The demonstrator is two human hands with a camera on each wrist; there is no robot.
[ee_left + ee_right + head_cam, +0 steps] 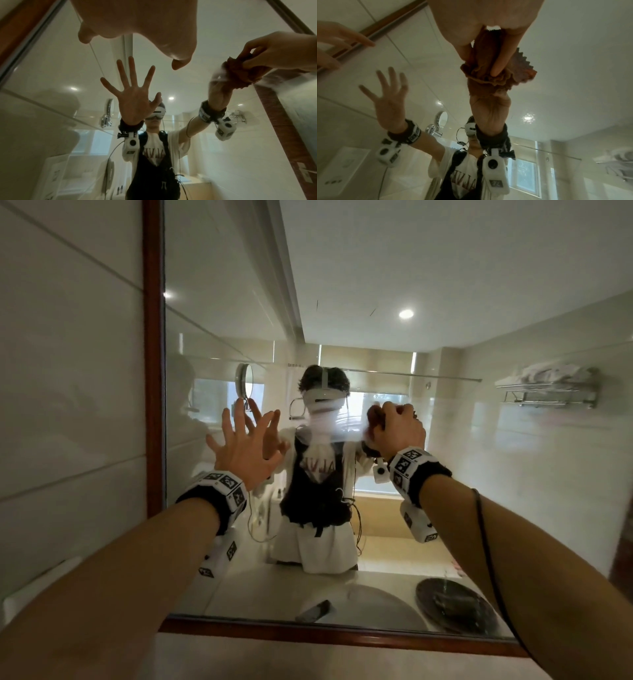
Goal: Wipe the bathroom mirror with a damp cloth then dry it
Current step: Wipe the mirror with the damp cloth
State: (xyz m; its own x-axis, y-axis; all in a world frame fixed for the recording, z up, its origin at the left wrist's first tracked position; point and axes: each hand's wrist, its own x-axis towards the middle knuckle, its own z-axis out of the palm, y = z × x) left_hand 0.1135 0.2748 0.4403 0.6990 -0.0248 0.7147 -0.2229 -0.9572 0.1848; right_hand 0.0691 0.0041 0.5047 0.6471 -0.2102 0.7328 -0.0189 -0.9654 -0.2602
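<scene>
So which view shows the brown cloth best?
Right wrist: the cloth fills mid-frame, its zigzag edge clear, bunched under the right hand against the mirror. Left wrist shows it small at the side; head view hides nearly all of it behind the hand.

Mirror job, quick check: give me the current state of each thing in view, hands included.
mirror: upright in its wooden frame, hazy smear beside the cloth
cloth: brown, bunched, pressed against the glass
right hand: grips the cloth
left hand: fingers spread, held at the glass, holds nothing
wooden frame: fixed to the tiled wall, untouched
</scene>
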